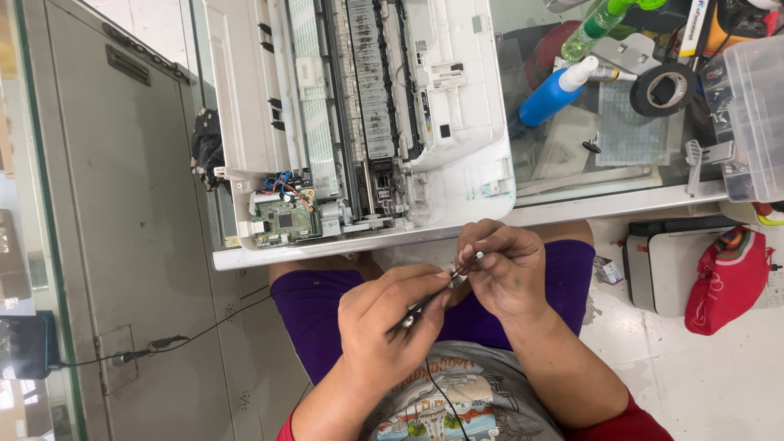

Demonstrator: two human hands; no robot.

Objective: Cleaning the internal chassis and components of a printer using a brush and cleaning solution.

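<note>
Thin metal rod (467,263) gripped between both hands: left hand (384,322), right hand (502,265), fingers closed.

A matt, scuffed white plastic shell is seen on the opened printer (359,122). The surface (621,175) is glossy glass, and the red bag (727,278) is soft cloth.

A blue bottle (549,96) with a white cap lies on its side on the glass table, next to a roll of black tape. Above it, at the top edge, is a clear green spray bottle (594,26) (it is tilted too). To its right stands a thin white box (694,24) with a blue and orange label. A see-through plastic tub (747,114) sits at the far right. Down on the floor, near the purple shorts, lies a small crumpled box (606,269). Small white stickers (420,51) sit on the open printer
</note>
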